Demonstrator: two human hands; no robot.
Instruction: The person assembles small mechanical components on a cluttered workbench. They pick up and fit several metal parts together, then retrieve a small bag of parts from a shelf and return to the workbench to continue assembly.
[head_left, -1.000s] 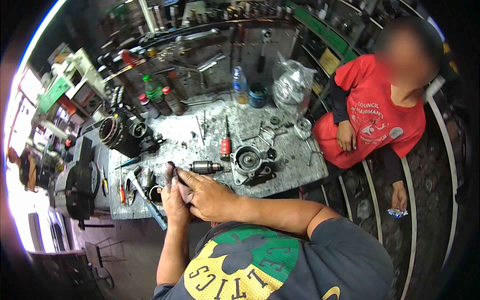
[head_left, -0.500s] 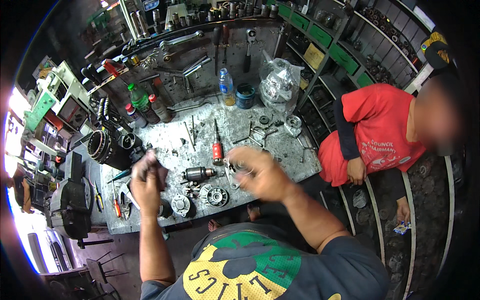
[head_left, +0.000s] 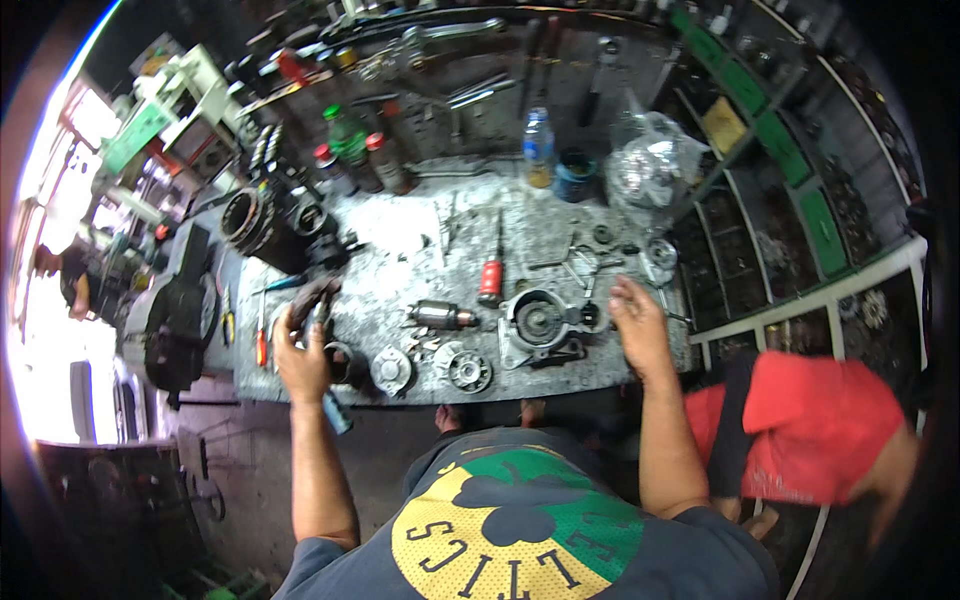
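Over the left part of the workbench [head_left: 385, 265], my left hand [head_left: 303, 360] is curled round something dark; blur hides its kind. A dark cylindrical part [head_left: 347, 365] lies beside that hand. My right hand [head_left: 640, 325] is held up with fingers apart and nothing in it, at the bench's right side. Just left of it sits a round metal housing [head_left: 540, 320] with its open face up. A motor armature [head_left: 443, 315], a red-handled screwdriver [head_left: 490, 282] and two round end covers [head_left: 392, 370] lie between my hands.
Bottles [head_left: 345, 150], a clear bottle [head_left: 538, 150], a blue tub [head_left: 575, 175] and a plastic bag of parts [head_left: 650, 160] line the back. A large dark cylinder [head_left: 262, 230] stands left. A person in red [head_left: 825, 430] bends low at right, beside shelves with green drawers [head_left: 785, 150].
My right hand has moved right, off the metal housing, which now shows fully. The view has shifted, and the person in red has bent down. My left hand stays at the bench's left.
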